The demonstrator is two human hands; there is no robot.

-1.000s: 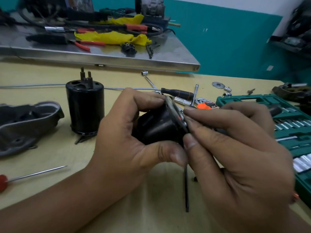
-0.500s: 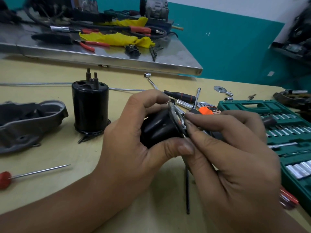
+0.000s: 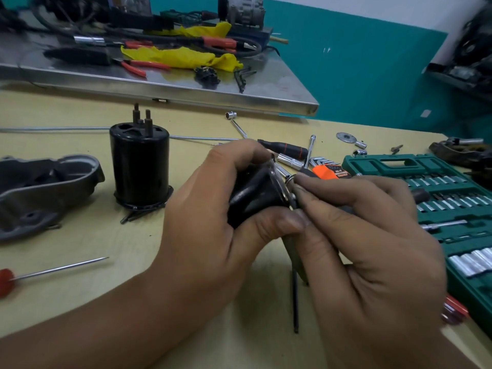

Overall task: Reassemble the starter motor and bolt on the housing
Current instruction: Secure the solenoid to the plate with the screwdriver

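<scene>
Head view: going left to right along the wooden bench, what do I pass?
Red-handled pick → grey housing → black cylinder → left hand → right hand → green socket case.

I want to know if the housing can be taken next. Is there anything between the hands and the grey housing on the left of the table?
Both hands are busy: the left hand grips a black motor part, and the right hand pinches at its metal end. The black cylinder stands upright between them and the grey housing, so a reach must pass it.
</scene>
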